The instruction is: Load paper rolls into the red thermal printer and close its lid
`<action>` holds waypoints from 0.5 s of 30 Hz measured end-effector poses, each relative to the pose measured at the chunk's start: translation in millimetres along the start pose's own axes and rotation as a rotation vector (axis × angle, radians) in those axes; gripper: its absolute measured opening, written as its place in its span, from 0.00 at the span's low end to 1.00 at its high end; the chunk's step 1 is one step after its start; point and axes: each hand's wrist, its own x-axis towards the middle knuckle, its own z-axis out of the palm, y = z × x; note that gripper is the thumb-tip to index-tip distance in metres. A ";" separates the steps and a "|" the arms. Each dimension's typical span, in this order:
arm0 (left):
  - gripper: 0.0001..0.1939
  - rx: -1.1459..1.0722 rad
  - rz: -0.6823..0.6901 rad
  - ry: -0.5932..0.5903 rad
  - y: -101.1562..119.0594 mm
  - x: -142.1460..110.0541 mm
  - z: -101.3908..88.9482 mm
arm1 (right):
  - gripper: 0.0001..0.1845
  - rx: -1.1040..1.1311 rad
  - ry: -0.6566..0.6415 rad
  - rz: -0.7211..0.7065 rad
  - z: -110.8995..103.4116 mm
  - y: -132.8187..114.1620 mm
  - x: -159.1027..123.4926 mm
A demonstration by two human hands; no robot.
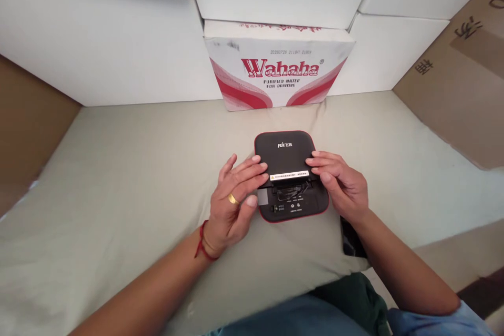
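Observation:
A small black device [286, 153] with a red rim lies on a pale cloth [118, 178]. Its back cover [289, 160], carrying a white label strip, sits partly slid over an open compartment [289, 197]. My left hand [235, 198], with a gold ring and a red wrist string, rests fingers on the cover's left edge, thumb at the device's left side. My right hand [342, 182] presses its fingertips on the cover's right edge. Both hands grip the device between them.
A red-and-white Wahaha water carton [277, 71] stands just behind the device. White boxes [98, 42] are stacked along the back. Brown cardboard [460, 84] leans at the right and another piece at the left [23, 126]. A dark flat object [352, 241] lies under my right wrist.

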 end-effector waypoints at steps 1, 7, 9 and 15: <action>0.22 -0.038 -0.026 -0.002 0.1 0.6 0.1 | 0.15 -0.015 -0.001 0.000 -0.6 -0.9 -0.3; 0.17 -0.100 -0.048 0.012 2.1 0.1 2.6 | 0.12 -0.065 0.000 -0.098 -0.1 -8.7 2.0; 0.18 -0.109 -0.030 0.009 2.5 2.1 1.5 | 0.12 -0.088 0.005 -0.123 0.5 -11.1 3.9; 0.18 -0.195 -0.100 -0.089 -0.2 13.9 -10.9 | 0.19 -0.117 -0.063 -0.258 0.3 -16.3 2.5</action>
